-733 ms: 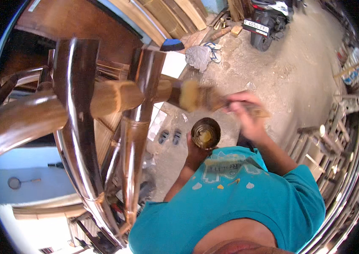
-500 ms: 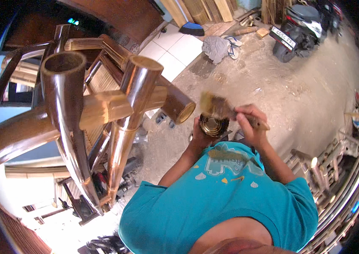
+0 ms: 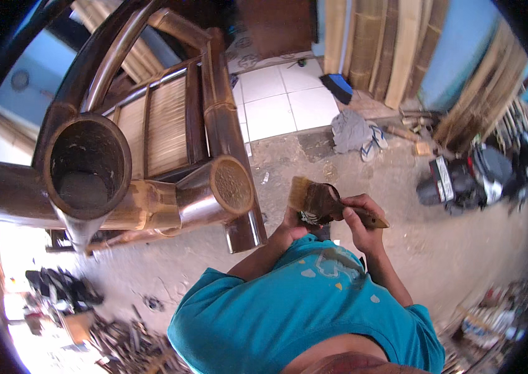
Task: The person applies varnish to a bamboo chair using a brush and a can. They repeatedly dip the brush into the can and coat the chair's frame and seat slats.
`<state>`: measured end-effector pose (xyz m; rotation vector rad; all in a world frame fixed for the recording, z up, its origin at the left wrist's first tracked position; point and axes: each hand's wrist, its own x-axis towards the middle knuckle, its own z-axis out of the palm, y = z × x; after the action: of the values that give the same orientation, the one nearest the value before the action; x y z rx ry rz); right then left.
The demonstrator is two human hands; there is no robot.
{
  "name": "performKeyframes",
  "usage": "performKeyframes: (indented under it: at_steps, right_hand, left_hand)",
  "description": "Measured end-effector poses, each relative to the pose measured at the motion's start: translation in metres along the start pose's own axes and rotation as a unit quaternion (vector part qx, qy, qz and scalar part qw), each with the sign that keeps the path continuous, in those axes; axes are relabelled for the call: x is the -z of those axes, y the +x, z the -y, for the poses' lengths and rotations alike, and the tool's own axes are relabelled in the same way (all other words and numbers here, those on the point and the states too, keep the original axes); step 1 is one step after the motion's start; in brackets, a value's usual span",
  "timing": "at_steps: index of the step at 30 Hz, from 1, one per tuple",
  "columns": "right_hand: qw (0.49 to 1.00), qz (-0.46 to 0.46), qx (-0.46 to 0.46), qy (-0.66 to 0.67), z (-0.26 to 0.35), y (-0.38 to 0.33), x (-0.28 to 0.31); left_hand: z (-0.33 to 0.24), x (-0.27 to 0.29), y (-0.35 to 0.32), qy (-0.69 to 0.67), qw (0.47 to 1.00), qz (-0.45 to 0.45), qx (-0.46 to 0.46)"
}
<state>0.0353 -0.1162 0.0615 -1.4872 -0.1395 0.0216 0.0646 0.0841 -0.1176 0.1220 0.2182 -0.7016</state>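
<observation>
Bristle-ended flat wooden paintbrush (image 3: pixel 317 198) is clamped in right hand (image 3: pixel 357 219) fingers, over the small round can (image 3: pixel 311 217) gripped by left hand (image 3: pixel 289 225). Judged reloading; next, the glossy brown bamboo chair frame (image 3: pixel 214 193) needs even strokes.

- Your right hand (image 3: pixel 360 225) holds the brush (image 3: pixel 321 199) at 12 o'clock, just above the can (image 3: pixel 311 217) in your left hand (image 3: pixel 289 227).
- The bamboo frame (image 3: pixel 170 162) stands at 10 o'clock.
- The scooter (image 3: pixel 469 177) sits at 2 o'clock.
- Sandals (image 3: pixel 373 140) and a cloth (image 3: pixel 348 129) lie at 1 o'clock, behind the brush.
</observation>
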Motion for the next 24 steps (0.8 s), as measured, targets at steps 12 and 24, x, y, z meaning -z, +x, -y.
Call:
performKeyframes:
  at_steps: [12,24]
  right_hand:
    - [0.931,0.341,-0.053,0.122,0.022,0.209,-0.041]
    - [0.822,0.554,0.106,0.078,0.02,0.36,-0.045]
  left_hand:
    - [-0.017,-0.04,0.017,0.063,0.953,-0.111,-0.275]
    - [-0.059,-0.039,0.096,-0.039,0.898,-0.208,-0.385]
